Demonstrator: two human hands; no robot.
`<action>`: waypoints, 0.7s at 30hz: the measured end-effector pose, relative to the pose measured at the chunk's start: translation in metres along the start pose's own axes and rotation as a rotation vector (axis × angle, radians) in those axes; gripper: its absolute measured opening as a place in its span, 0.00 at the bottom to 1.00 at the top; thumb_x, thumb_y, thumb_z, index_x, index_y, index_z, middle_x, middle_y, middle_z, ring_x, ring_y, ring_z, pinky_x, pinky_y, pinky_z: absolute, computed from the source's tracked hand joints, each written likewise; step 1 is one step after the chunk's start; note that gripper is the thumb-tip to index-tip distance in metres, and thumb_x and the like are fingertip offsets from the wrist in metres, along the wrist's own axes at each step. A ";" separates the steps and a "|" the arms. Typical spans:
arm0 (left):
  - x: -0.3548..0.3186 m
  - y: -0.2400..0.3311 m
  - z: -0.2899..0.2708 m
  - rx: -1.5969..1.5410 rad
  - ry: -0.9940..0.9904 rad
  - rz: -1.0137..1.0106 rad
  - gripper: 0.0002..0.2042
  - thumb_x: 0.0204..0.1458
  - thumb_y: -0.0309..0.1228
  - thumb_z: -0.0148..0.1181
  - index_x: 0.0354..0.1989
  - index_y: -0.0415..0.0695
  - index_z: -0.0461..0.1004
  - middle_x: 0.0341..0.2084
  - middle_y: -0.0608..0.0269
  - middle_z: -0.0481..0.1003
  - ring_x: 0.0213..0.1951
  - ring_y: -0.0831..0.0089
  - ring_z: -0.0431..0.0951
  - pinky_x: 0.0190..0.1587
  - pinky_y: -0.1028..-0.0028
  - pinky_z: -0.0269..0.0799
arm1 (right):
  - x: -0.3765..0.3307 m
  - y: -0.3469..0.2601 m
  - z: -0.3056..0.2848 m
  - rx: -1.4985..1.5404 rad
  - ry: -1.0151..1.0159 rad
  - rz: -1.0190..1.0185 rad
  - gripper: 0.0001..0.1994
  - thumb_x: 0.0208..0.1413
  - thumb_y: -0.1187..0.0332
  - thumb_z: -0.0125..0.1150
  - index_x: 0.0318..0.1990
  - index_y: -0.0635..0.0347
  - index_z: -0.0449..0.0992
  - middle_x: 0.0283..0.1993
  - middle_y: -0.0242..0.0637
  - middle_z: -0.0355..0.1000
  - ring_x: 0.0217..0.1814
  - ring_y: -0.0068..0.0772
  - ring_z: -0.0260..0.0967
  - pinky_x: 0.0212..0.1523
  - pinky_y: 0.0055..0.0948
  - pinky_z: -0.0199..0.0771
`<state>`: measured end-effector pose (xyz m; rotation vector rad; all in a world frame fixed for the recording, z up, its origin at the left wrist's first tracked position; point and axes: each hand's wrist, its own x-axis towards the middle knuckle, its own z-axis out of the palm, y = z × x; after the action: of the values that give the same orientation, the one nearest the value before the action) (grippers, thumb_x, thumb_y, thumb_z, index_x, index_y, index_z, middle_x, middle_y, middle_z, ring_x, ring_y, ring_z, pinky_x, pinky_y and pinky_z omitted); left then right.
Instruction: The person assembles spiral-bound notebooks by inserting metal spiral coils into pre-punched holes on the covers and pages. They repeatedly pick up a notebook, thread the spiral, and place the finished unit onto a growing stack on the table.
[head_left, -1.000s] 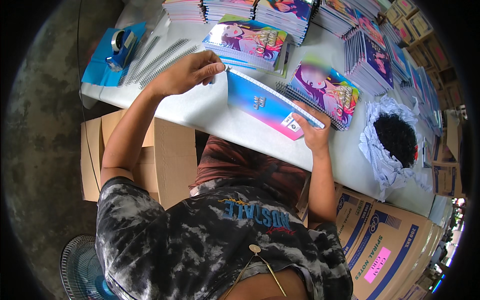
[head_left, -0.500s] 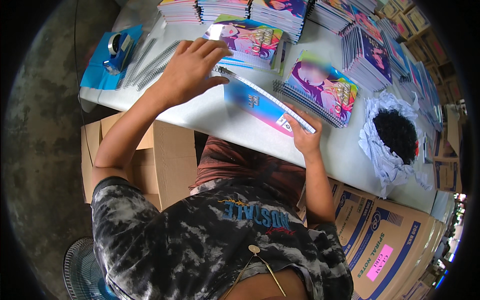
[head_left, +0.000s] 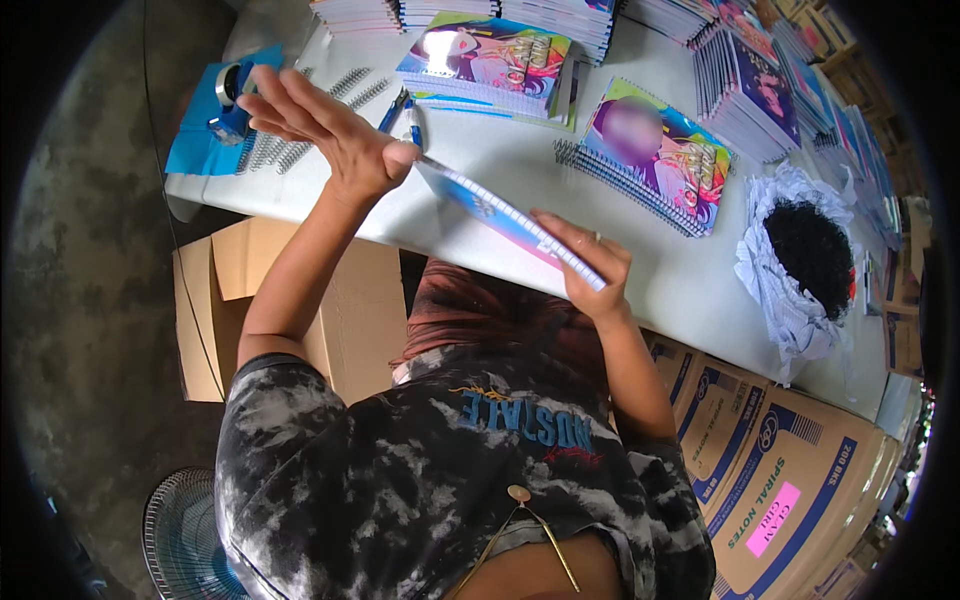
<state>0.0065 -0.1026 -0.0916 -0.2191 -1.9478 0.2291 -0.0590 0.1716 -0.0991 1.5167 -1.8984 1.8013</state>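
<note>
My right hand [head_left: 598,268] grips a notebook [head_left: 490,212] by its right end. It is held tilted above the table edge, with its punched spine edge up and a blue and pink cover toward me. My left hand [head_left: 335,135] is open, fingers stretched out, its thumb side close to the notebook's left end. Whether it touches there, and whether a coil is between, I cannot tell. Loose wire coils [head_left: 300,140] lie beyond the left hand. To the right, a small stack of notebooks [head_left: 655,165] with colourful covers has coils along its near edge.
A blue tape dispenser [head_left: 232,105] rests on a blue sheet [head_left: 195,140]. A blue-handled tool [head_left: 410,118] lies near a notebook stack [head_left: 490,62]. More stacks line the back. Crumpled white paper [head_left: 765,300] holds a tangled black mass [head_left: 805,250]. Cartons [head_left: 780,490] stand below right; a fan [head_left: 185,530], lower left.
My left hand has moved left and up from the notebook's end, its fingers straightening. The notebook has turned more edge-on, still in my right hand.
</note>
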 end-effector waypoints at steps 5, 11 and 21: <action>-0.019 0.051 -0.026 -0.222 -0.122 0.368 0.52 0.41 0.71 0.36 0.57 0.28 0.55 0.58 0.39 0.56 0.65 0.46 0.42 0.59 0.41 0.21 | 0.003 0.003 0.002 -0.035 0.034 -0.033 0.19 0.39 0.85 0.52 0.43 0.65 0.75 0.43 0.45 0.74 0.43 0.39 0.74 0.42 0.28 0.74; -0.043 0.058 -0.011 -0.381 -0.201 -0.171 0.50 0.41 0.71 0.37 0.61 0.37 0.51 0.59 0.36 0.49 0.63 0.38 0.41 0.59 0.41 0.20 | 0.006 0.005 0.004 -0.014 -0.005 -0.067 0.19 0.40 0.84 0.52 0.43 0.65 0.75 0.42 0.44 0.74 0.41 0.40 0.75 0.40 0.29 0.75; -0.046 0.069 -0.025 -0.275 -0.510 0.280 0.62 0.35 0.76 0.35 0.60 0.23 0.31 0.55 0.14 0.30 0.58 0.22 0.29 0.58 0.38 0.24 | 0.010 0.012 -0.001 -0.030 0.024 -0.111 0.19 0.40 0.85 0.52 0.43 0.65 0.75 0.41 0.45 0.74 0.40 0.39 0.75 0.39 0.28 0.75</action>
<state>0.0499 -0.0462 -0.1413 -0.6707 -2.4521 0.2124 -0.0720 0.1643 -0.1005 1.5500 -1.7847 1.7291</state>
